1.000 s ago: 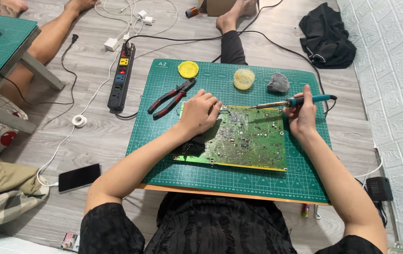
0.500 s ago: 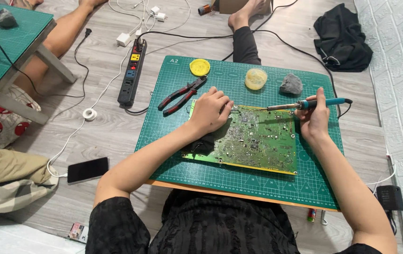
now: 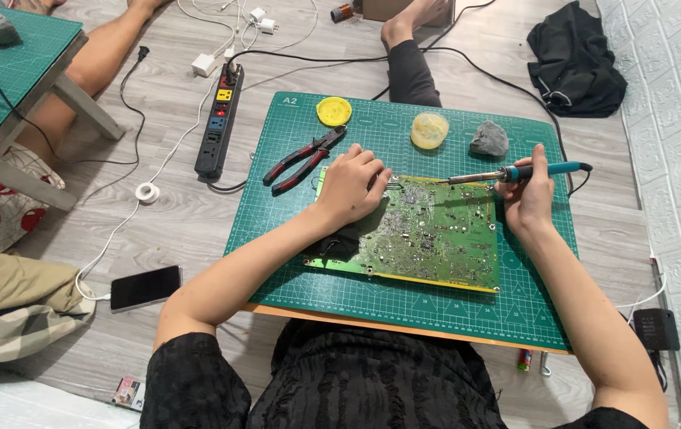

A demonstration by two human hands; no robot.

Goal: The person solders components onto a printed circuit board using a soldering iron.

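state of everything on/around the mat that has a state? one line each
soldering iron: lifted, held in right hand, tip over the board
circuit board: flat on green cutting mat, left hand resting on its upper left edge
pliers: lying on mat, handles spread, unheld
round clear container: on mat, contents unclear
power strip: on floor, one plug in
phone: on floor, screen dark

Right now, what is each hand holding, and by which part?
The right hand grips a soldering iron by its teal handle. The left hand rests on the green circuit board at its upper left edge; whether it pinches anything cannot be told.
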